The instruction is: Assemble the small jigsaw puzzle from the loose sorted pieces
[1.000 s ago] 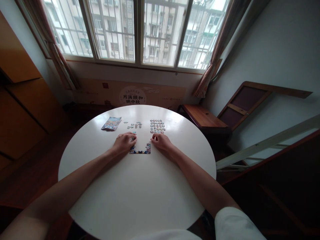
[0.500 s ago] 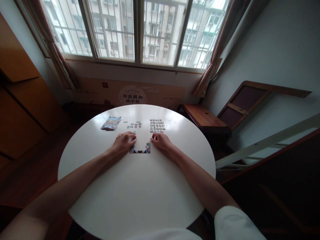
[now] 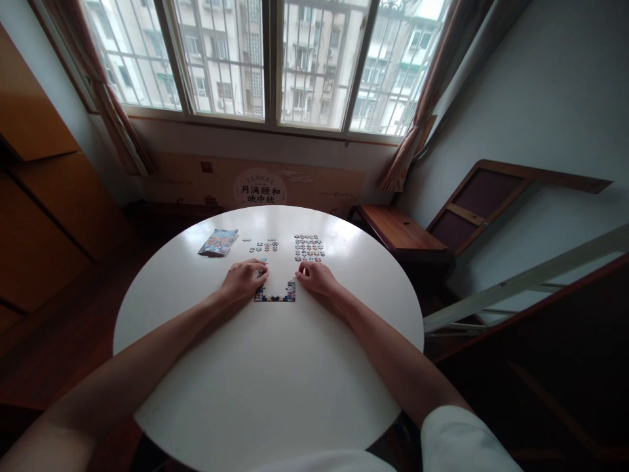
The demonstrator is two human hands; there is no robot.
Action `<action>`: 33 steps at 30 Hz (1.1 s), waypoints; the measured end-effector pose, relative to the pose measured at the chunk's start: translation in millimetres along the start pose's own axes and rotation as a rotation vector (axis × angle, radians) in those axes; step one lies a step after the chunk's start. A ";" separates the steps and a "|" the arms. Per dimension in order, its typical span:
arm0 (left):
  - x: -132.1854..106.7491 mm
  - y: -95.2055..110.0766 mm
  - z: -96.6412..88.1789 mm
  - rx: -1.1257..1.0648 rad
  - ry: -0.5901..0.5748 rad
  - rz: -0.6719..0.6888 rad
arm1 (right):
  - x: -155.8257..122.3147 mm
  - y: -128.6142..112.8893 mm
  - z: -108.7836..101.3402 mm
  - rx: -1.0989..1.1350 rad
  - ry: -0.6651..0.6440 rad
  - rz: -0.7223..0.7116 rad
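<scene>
A partly joined jigsaw border (image 3: 276, 297) lies near the middle of the round white table (image 3: 265, 373). My left hand (image 3: 243, 278) rests curled over the border's left side, fingertips on the pieces there. My right hand (image 3: 317, 277) sits at the border's right side, fingers bent and pinched together on a small piece I can barely make out. Loose pieces (image 3: 309, 247) lie in neat rows just beyond my right hand. A smaller scatter of pieces (image 3: 264, 246) lies beyond my left hand.
A small printed picture card (image 3: 219, 241) lies at the table's far left. A wooden bench (image 3: 400, 233) and a leaning wooden frame (image 3: 484, 196) stand to the right. A wooden cabinet (image 3: 44, 196) is on the left, under a wide barred window (image 3: 268, 62).
</scene>
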State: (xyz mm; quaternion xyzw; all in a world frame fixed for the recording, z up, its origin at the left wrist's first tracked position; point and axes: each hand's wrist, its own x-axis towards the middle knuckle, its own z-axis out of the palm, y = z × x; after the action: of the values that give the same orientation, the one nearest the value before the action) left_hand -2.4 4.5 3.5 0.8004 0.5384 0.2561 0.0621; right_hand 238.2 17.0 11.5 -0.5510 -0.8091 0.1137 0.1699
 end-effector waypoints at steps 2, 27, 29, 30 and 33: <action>-0.1 0.6 -0.5 0.004 -0.005 -0.009 | 0.0 -0.4 -0.3 0.000 -0.002 0.002; -0.3 0.9 -0.6 0.008 -0.013 -0.014 | 1.4 2.4 3.4 -0.013 0.011 -0.005; -0.2 0.7 -0.3 0.007 -0.012 -0.013 | 1.2 2.3 3.2 -0.015 0.012 -0.002; -0.1 0.4 -0.1 0.007 -0.011 -0.010 | 1.2 2.3 3.1 -0.014 0.013 -0.003; 0.0 -0.5 0.3 0.011 -0.005 0.003 | 1.4 2.7 3.6 -0.011 0.012 -0.003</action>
State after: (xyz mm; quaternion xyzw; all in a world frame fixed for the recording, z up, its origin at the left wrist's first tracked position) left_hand -2.7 4.8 3.1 0.8022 0.5386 0.2510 0.0586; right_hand 238.6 19.4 7.4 -0.5514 -0.8094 0.1058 0.1722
